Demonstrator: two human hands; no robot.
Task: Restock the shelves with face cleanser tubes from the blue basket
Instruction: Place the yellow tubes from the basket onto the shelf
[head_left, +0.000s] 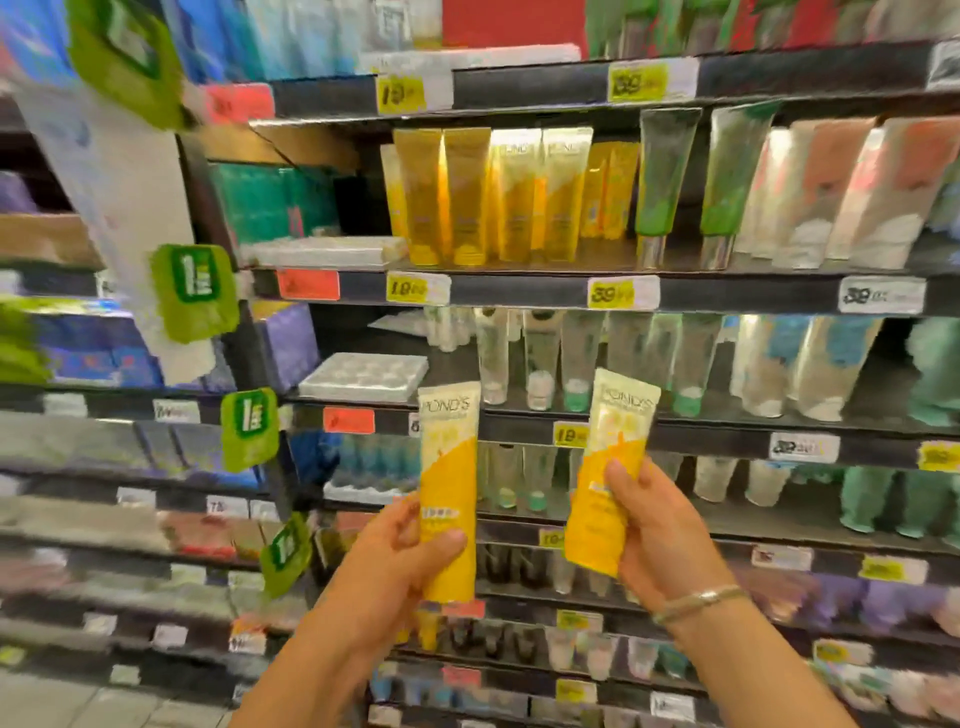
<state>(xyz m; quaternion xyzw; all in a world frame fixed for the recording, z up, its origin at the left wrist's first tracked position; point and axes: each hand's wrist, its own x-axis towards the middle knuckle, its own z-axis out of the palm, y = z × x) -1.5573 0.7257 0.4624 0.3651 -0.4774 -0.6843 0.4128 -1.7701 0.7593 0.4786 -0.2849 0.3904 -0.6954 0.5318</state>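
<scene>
left hand (402, 551): gripping a yellow tube (449, 493), below the shelf (519, 291)
right hand (660, 530): gripping a second tube (605, 467), upright

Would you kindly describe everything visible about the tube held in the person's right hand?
The tube in the right hand is a flat squeeze tube that looks like glossy plastic, white at its crimped upper end and yellow below, with "POND'S" printed near the top. It is held crimp up, leaning slightly to the right, in front of the shelves and touching none of them. The right hand grips its lower yellow half, thumb across the front. Its cap end is hidden by the palm. It looks unopened and undented.
</scene>
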